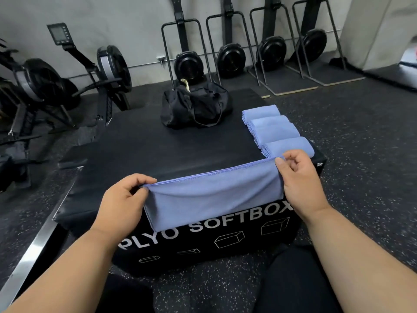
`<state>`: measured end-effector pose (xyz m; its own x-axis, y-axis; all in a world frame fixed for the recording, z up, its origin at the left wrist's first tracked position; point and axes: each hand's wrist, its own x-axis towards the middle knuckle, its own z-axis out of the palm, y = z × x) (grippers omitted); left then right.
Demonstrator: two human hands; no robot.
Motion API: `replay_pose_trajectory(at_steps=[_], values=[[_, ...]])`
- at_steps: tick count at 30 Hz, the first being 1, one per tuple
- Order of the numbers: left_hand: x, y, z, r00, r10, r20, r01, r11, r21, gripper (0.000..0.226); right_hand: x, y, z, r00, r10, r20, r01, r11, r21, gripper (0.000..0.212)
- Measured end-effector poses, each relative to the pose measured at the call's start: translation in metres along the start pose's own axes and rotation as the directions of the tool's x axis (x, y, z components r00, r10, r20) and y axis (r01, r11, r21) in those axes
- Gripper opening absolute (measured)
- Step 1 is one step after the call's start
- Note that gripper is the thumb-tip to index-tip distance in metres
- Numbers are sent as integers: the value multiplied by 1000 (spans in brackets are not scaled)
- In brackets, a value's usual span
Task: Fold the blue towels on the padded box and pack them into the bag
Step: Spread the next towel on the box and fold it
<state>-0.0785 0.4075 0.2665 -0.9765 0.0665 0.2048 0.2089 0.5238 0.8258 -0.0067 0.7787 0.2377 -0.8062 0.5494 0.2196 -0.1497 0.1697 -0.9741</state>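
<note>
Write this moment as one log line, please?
left hand: pinches towel corner | right hand: pinches other corner | folded towels: on box | bag: behind

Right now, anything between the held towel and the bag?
Nothing visible. Both hands, left hand and right hand, pinch the blue towel at the padded box's near edge; bare box top runs to the black bag. The folded towels sit off to the right.

Bag (195,107) on box (140,152), left of towels (274,129)
</note>
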Motion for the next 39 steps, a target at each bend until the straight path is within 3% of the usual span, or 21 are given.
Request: replay_pose_trajectory(at_steps=[4, 7, 14, 16, 19, 21, 23, 25, 28, 31, 39], values=[[12, -3, 12, 994, -107, 20, 109, 970, -216, 39, 4, 4, -2, 999, -28, -26, 27, 998, -59, 10], [27, -4, 17, 976, -213, 51, 214, 881, -423, 31, 13, -1, 3, 997, -69, -44, 66, 995, -70, 14], [87, 12, 23, 961, -272, 46, 261, 841, -475, 33, 84, -18, 34, 974, -211, -80, 202, 974, -108, 16], [120, 5, 26, 968, -250, -32, 217, 891, -400, 26, 122, -15, 52, 982, -184, -35, 170, 956, -238, 10], [168, -25, 36, 975, -209, -78, 207, 978, -35, 28, 168, 5, 83, 993, 42, 113, 20, 869, -494, 30], [186, -48, 44, 960, -278, -16, 269, 913, 308, 38, 177, 20, 103, 972, 125, 201, 46, 732, -679, 47], [188, -53, 58, 969, -244, -37, 228, 826, 515, 52, 170, 33, 127, 954, 49, 297, 189, 669, -719, 55], [182, -48, 82, 997, -78, 14, 59, 854, 517, 52, 153, 43, 154, 890, -22, 456, 356, 659, -663, 61], [166, -37, 127, 957, 35, 289, -203, 793, 574, 69, 129, 69, 183, 782, 76, 619, 483, 554, -678, 69], [154, -48, 141, 924, -159, 347, -144, 696, 703, 76, 118, 90, 185, 764, 189, 617, 491, 450, -746, 77], [150, -68, 114, 915, -252, 315, -96, 624, 776, 88, 130, 86, 175, 742, 251, 622, 507, 397, -765, 78]])
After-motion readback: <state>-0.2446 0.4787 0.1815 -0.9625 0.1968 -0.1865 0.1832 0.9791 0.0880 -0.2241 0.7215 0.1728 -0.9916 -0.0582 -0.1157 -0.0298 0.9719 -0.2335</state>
